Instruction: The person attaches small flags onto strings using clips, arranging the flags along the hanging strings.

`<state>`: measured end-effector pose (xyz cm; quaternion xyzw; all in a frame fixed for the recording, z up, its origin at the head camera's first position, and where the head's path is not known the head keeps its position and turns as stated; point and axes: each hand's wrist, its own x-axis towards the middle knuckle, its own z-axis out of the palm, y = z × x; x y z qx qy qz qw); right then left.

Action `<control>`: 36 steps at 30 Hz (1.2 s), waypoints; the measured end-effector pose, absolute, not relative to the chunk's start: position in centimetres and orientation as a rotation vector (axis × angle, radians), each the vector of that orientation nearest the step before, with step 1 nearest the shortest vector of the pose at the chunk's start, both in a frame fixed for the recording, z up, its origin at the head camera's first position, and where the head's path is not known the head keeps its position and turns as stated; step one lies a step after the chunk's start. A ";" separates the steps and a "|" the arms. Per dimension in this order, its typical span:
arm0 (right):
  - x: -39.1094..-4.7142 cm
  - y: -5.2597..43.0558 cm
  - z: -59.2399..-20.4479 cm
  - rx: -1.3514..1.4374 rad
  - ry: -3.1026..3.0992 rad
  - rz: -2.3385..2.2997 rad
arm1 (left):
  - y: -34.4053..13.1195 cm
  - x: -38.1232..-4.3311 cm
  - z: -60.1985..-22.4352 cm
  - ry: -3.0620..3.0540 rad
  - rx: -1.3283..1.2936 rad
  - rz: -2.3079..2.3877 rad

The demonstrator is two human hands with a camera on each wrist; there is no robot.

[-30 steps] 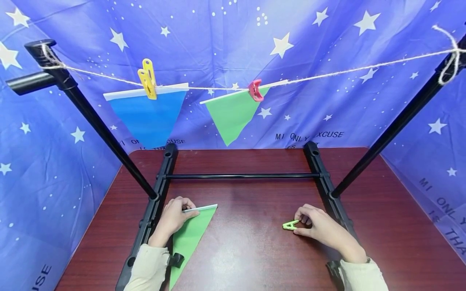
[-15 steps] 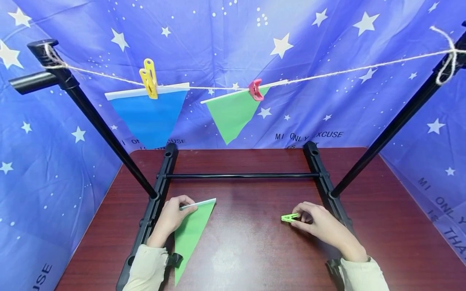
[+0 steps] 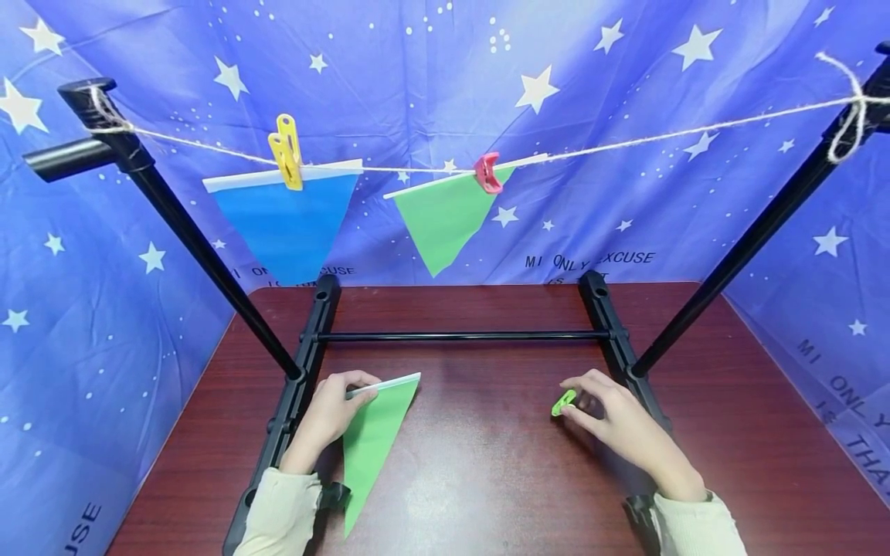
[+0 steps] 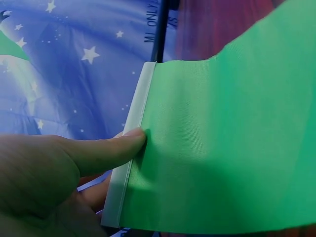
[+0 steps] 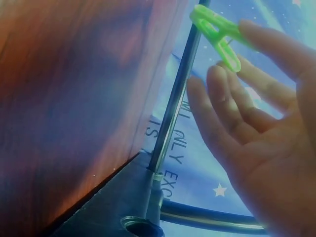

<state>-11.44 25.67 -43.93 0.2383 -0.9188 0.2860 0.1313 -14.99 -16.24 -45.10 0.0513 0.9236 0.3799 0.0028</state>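
My left hand (image 3: 332, 409) pinches a green triangular pennant (image 3: 375, 440) by its white top band, thumb on the front. In the left wrist view the pennant (image 4: 212, 143) spreads out from the thumb and its band (image 4: 132, 118) runs under it. On the right, above the table, my right hand (image 3: 615, 421) holds a small light-green clothespin (image 3: 563, 402) between thumb and fingers. Seen from the right wrist, the clothespin (image 5: 217, 33) sits at the fingertips. A blue pennant (image 3: 285, 228) under a yellow clothespin (image 3: 286, 154) and a green pennant (image 3: 445, 216) under a red clothespin (image 3: 488, 174) hang on a string.
The white string (image 3: 647, 139) runs between two black posts (image 3: 208, 255) of a frame, tied at both ends. A black crossbar (image 3: 462, 336) joins the frame's base rails on the dark red table (image 3: 480, 432). Behind hangs a blue star-printed cloth (image 3: 417, 85).
The left hand has raised the held pennant slightly, its free corner shifting right and up. The clothespin in the right hand has moved up and turned from lying sideways to a slant.
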 end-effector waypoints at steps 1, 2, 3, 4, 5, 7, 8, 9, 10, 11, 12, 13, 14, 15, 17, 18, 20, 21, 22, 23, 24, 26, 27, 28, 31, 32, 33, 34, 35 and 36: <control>-11.5 25.7 -43.8 0.682 -2.660 0.822 | -16.2 -15.0 -44.9 2.896 0.169 1.195; -11.5 25.7 -43.8 0.672 -2.653 0.813 | -16.1 -15.0 -44.8 2.895 0.177 1.200; -11.5 25.6 -43.7 0.665 -2.645 0.811 | -16.1 -14.9 -44.6 2.896 0.185 1.204; -11.4 25.6 -43.6 0.658 -2.635 0.815 | -16.0 -14.9 -44.5 2.896 0.192 1.209; -11.4 25.6 -43.6 0.650 -2.627 0.821 | -16.0 -14.9 -44.4 2.897 0.199 1.213; -11.4 25.6 -43.5 0.636 -2.613 0.839 | -15.9 -14.8 -44.2 2.897 0.212 1.238; -11.3 25.6 -43.5 0.628 -2.606 0.849 | -15.8 -14.8 -44.2 2.897 0.217 1.249; -11.3 25.6 -43.4 0.620 -2.599 0.861 | -15.8 -14.8 -44.1 2.897 0.223 1.262; -11.3 25.6 -43.4 0.611 -2.594 0.872 | -15.7 -14.8 -44.0 2.897 0.229 1.275; -11.3 25.6 -43.4 0.606 -2.590 0.878 | -15.7 -14.7 -43.9 2.896 0.233 1.290; -11.3 25.6 -43.3 0.602 -2.587 0.884 | -15.7 -14.7 -43.8 2.892 0.236 1.306; -11.2 25.7 -43.3 0.601 -2.583 0.890 | -15.6 -14.7 -43.8 2.891 0.240 1.317; -11.2 25.7 -43.2 0.604 -2.576 0.897 | -15.6 -14.7 -43.7 2.889 0.246 1.327; -11.2 25.8 -43.1 0.611 -2.570 0.901 | -15.6 -14.7 -43.7 2.889 0.255 1.336; -11.2 25.8 -42.9 0.629 -2.554 0.915 | -15.5 -14.8 -43.5 2.891 0.277 1.354; -11.2 25.8 -42.8 0.641 -2.543 0.930 | -15.5 -14.9 -43.5 2.895 0.291 1.359; -11.1 25.8 -42.6 0.659 -2.526 0.971 | -15.4 -15.0 -43.3 2.910 0.322 1.369; -11.1 25.8 -42.5 0.663 -2.519 0.992 | -15.3 -15.1 -43.2 2.919 0.334 1.373; -11.0 25.8 -42.3 0.667 -2.512 1.018 | -15.2 -15.2 -43.1 2.926 0.341 1.375; -11.0 25.8 -42.2 0.669 -2.505 1.042 | -15.1 -15.3 -43.0 2.933 0.349 1.380; -11.0 25.8 -42.1 0.668 -2.498 1.056 | -15.0 -15.4 -42.9 2.938 0.358 1.385; -11.0 25.8 -41.8 0.657 -2.478 1.046 | -14.8 -15.5 -42.7 2.939 0.373 1.397; -11.0 25.8 -41.7 0.643 -2.467 1.035 | -14.6 -15.6 -42.5 2.936 0.379 1.401; -11.0 25.8 -41.6 0.628 -2.456 1.022 | -14.4 -15.6 -42.4 2.934 0.386 1.404; -10.9 25.8 -41.2 0.575 -2.431 0.984 | -13.8 -15.8 -42.1 2.927 0.413 1.415; -10.9 25.8 -41.0 0.560 -2.430 0.986 | -13.6 -15.8 -42.1 2.928 0.421 1.413; -10.9 25.8 -40.9 0.552 -2.428 0.987 | -13.5 -15.8 -42.0 2.929 0.427 1.413; -10.9 25.7 -40.8 0.551 -2.423 0.989 | -13.3 -15.9 -41.9 2.930 0.433 1.415; -10.8 25.7 -40.8 0.548 -2.422 0.986 | -13.2 -15.9 -41.8 2.929 0.437 1.417; -10.8 25.7 -40.7 0.546 -2.421 0.982 | -13.1 -15.9 -41.7 2.930 0.443 1.415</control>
